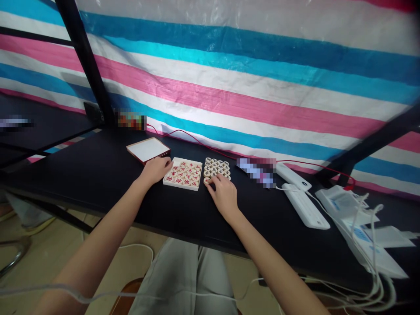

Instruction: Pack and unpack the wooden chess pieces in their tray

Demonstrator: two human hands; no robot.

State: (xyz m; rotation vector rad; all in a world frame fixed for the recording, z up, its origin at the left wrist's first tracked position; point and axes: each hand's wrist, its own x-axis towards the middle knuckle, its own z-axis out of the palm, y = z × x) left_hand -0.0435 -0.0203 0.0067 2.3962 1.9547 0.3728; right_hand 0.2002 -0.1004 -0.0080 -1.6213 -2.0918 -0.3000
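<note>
A shallow white tray (pixel 181 188) lies on the black table, with rows of round Chinese chess pieces (pixel 186 174) marked in red inside it. My left hand (pixel 155 169) is at the tray's left edge, its fingers curled against the rim. Just right of the tray, black-marked Chinese chess pieces (pixel 214 167) stand grouped in rows on the table. Over the near side of this group is my right hand (pixel 225 194), thumb and fingertips closed on a red-marked chess piece (pixel 206 180) at its near left corner. My palm hides part of the front row.
A box lid (pixel 148 150) with a white inside lies behind my left hand. Right of the pieces are a blurred-out flat object (pixel 257 173), white devices (pixel 305 205) with cables, and white packets (pixel 374 236). A red cable (pixel 197 139) runs along the back, before a striped sheet.
</note>
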